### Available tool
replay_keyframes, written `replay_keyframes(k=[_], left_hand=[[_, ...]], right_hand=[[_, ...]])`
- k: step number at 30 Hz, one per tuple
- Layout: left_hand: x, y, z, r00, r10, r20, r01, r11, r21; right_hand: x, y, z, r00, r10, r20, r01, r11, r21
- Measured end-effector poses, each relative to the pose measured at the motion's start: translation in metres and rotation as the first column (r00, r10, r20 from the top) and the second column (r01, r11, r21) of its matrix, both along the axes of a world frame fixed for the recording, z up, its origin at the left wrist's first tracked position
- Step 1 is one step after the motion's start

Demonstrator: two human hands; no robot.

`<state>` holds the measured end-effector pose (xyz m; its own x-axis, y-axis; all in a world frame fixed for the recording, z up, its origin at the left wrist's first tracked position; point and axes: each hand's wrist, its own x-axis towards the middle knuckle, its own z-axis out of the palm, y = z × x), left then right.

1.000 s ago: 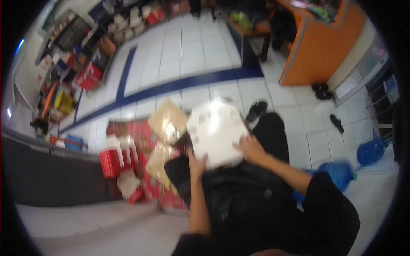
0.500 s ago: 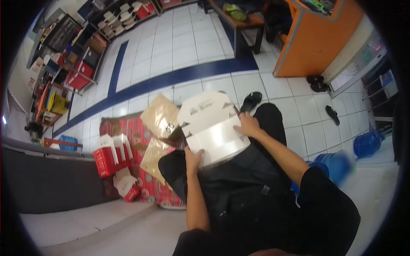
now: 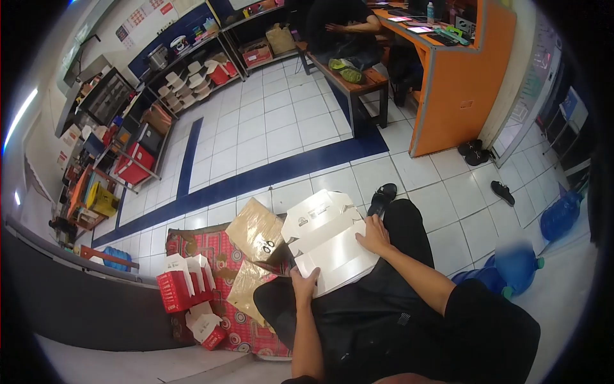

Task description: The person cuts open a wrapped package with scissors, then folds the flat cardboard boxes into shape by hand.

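A stack of flat white cardboard sheets [image 3: 338, 251] with small printed marks and creases rests across my lap. My left hand [image 3: 304, 283] grips the stack's lower left edge, its thumb on top. On the right edge lies my right hand [image 3: 375, 235], its thumb on the top sheet and its fingers at the rim. Left of my knee, a plastic-wrapped brown package [image 3: 256, 230] sits on a red patterned mat [image 3: 240, 334], with a second wrapped package [image 3: 248, 291] below it. Folded red and white boxes [image 3: 184, 283] stand at the mat's left side.
Blue water bottles [image 3: 515, 265] lie at the right. Black shoes [image 3: 473, 152] are by the orange counter [image 3: 460, 96]. Another person [image 3: 339, 29] sits at a wooden bench [image 3: 366, 82]. Shelves with white containers [image 3: 185, 86] stand at the back left.
The view has tilted upward, bringing the seated person into sight. The top sheet's panels now lie at a different angle, with its crease showing more clearly. Both hands remain on the stack.
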<state>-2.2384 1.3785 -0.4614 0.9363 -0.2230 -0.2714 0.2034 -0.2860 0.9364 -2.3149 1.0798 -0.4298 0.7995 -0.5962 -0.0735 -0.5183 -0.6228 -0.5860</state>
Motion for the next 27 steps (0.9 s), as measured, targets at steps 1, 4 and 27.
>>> replay_keyframes(k=[1, 4, 27], left_hand=[[0.0, 0.0, 0.003, 1.0, 0.001, 0.006, -0.001, 1.0, -0.002], [0.002, 0.003, -0.013, 0.992, -0.028, 0.12, 0.016, 0.995, 0.1], [0.022, -0.011, -0.006, 0.995, 0.089, 0.049, -0.09, 0.996, 0.014]], right_hand=[[0.001, 0.0, 0.0, 1.0, -0.003, 0.008, 0.003, 1.0, -0.001], [-0.008, 0.002, 0.001, 0.998, 0.021, 0.055, -0.02, 1.0, -0.016], [0.014, -0.017, 0.001, 0.971, -0.222, 0.09, 0.148, 0.852, 0.502]])
